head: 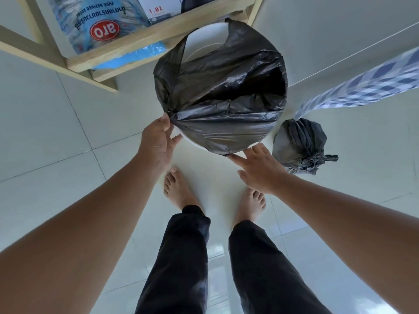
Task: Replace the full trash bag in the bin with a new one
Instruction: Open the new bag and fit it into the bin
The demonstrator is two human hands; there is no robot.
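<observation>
A white round bin (204, 45) stands on the tiled floor in front of my bare feet. A new black trash bag (222, 96) is draped over its mouth, its near edge folded down over the rim, one handle loop sticking up at the back. My left hand (158, 141) pinches a gathered fold of the bag at the bin's left rim. My right hand (260, 168) is spread, fingertips touching the bag's lower edge at the near right rim. The full bag (299, 147), black and knotted shut, lies on the floor to the right of the bin.
A wooden shelf (145, 44) stands behind and left of the bin, holding a blue sugar pack (99, 21), a white box and something blue underneath. A blue checked cloth (362, 87) hangs in from the right. My two legs in dark trousers fill the lower middle.
</observation>
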